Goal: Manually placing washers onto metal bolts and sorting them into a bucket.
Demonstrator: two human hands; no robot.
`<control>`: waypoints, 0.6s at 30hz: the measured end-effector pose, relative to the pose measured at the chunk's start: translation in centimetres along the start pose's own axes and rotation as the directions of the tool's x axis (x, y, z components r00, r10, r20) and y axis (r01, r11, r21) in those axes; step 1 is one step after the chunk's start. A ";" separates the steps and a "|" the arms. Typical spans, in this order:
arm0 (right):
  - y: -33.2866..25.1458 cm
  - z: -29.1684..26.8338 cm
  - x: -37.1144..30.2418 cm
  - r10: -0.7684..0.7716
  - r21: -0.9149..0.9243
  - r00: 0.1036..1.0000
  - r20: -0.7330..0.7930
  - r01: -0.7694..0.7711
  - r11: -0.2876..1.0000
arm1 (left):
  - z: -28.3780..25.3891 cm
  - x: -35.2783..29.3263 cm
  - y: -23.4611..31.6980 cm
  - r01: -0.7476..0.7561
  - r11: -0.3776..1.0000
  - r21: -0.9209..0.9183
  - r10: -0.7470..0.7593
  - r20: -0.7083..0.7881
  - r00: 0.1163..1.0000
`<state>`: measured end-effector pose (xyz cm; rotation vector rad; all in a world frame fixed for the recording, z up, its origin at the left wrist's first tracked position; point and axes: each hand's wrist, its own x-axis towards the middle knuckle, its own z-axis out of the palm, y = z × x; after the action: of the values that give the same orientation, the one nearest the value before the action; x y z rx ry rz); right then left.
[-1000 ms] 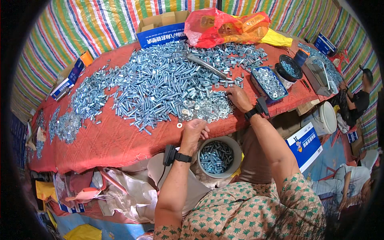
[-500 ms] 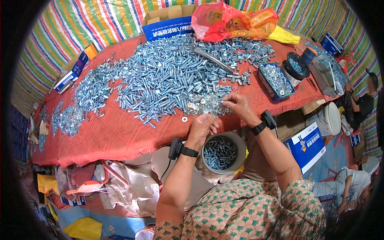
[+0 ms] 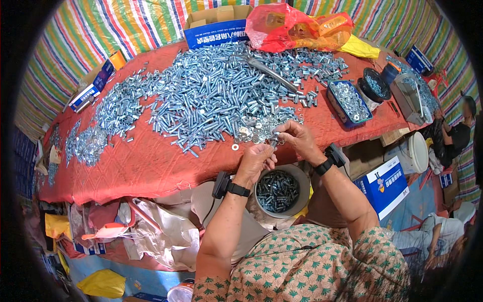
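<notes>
Over the table's front edge, my left hand (image 3: 258,160) is closed on a small metal bolt (image 3: 273,143) that points up and away from me. My right hand (image 3: 298,140) is pinched at the bolt's upper end. A small shiny piece shows at its fingertips, too small to tell whether it is a washer or a nut. Just beyond the hands lie loose flat washers (image 3: 256,132), at the front of a big heap of silvery bolts and sleeves (image 3: 201,95). Below the hands stands a grey bucket (image 3: 305,189) holding several assembled-looking bolts (image 3: 276,192).
On the red cloth (image 3: 151,173) stand a blue tray of washers (image 3: 347,103) and a black bowl (image 3: 375,84). A metal rod (image 3: 274,74) lies on the heap. Behind it sit an open carton (image 3: 216,32) and a red plastic bag (image 3: 297,27). Another person (image 3: 460,128) is at right.
My right hand has come down and left to meet the left hand. The bolt in my left hand now shows between them. The view has shifted slightly.
</notes>
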<state>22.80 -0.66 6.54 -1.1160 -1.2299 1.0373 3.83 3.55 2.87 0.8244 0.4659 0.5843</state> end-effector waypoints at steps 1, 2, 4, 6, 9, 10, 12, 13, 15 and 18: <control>0.0 -0.1 -0.1 0.009 -0.010 1.000 0.015 -0.009 1.000 | 0.0 -0.1 0.0 0.013 1.000 0.016 -0.013 0.005 1.000; -0.1 -0.2 -0.2 0.019 -0.020 0.999 0.029 -0.018 1.000 | 0.0 -0.1 0.0 0.011 1.000 0.016 -0.012 0.005 1.000; -0.2 -0.5 0.3 -0.004 0.033 0.996 0.092 0.001 0.999 | 0.0 -0.1 -0.1 -0.008 1.000 -0.015 0.009 0.032 0.999; -0.6 -1.1 0.5 -0.031 0.086 0.988 0.153 0.018 0.996 | 0.1 -0.3 -0.4 0.004 0.999 -0.038 -0.002 0.060 0.998; -2.2 -1.5 0.8 0.136 0.117 0.953 0.271 -0.173 0.978 | -0.2 -0.4 -0.2 0.009 1.000 -0.013 -0.007 0.088 0.996; -2.4 -2.0 1.1 0.055 -0.021 0.945 0.322 -0.051 0.998 | 0.0 -0.4 0.0 -0.001 0.999 0.036 -0.002 0.094 0.996; -2.5 -2.6 1.0 -0.015 -0.153 0.925 0.380 0.079 0.985 | 0.3 -0.4 0.4 0.005 0.997 0.074 -0.012 0.096 0.995; -2.8 -2.6 1.0 -0.036 -0.200 0.918 0.394 0.124 0.972 | 0.3 -0.4 0.6 0.009 0.994 0.112 -0.019 0.095 0.995; -3.3 -2.5 0.9 -0.056 -0.246 0.911 0.409 0.169 0.955 | 0.0 -0.5 0.6 0.018 0.992 0.123 -0.029 0.086 0.996; -4.3 -2.0 0.3 -0.058 -0.354 0.908 0.415 0.220 0.909 | 0.1 -0.7 0.8 0.040 0.992 0.121 -0.051 0.091 0.995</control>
<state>24.79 -1.16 10.79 -1.1250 -1.8868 0.9528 3.16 3.50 3.72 0.9489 0.4358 0.4769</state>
